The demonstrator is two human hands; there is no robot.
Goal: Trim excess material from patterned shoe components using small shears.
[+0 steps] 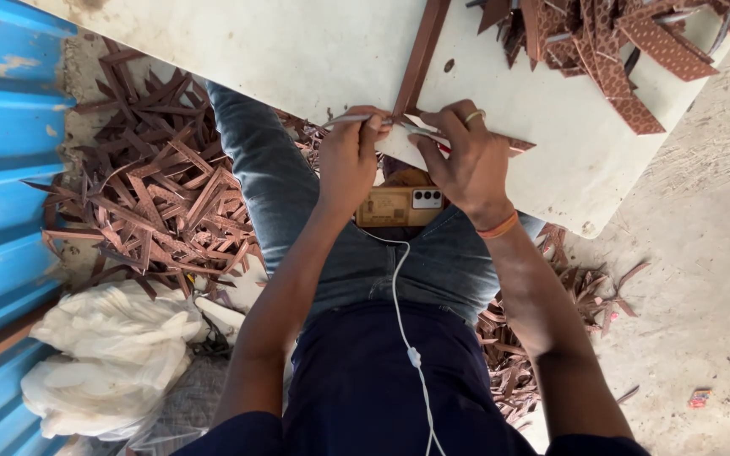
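Head cam showed the left hand (350,160) pinching a thin blade-like tool and the right hand (466,160) pressing the brown strip (420,55) onto the white board (314,51) edge, so best keeping fingertips clear, honestly.

Daylit bare concrete floor (703,236), a corrugated blue metal wall (6,169) on one side, and a white flat work board (297,51)

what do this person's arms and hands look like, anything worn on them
Both forearms are bare, with no sleeves reaching them and no gloves. The right hand has a gold-coloured ring on one finger and an orange band round the wrist. The left hand wears nothing visible.
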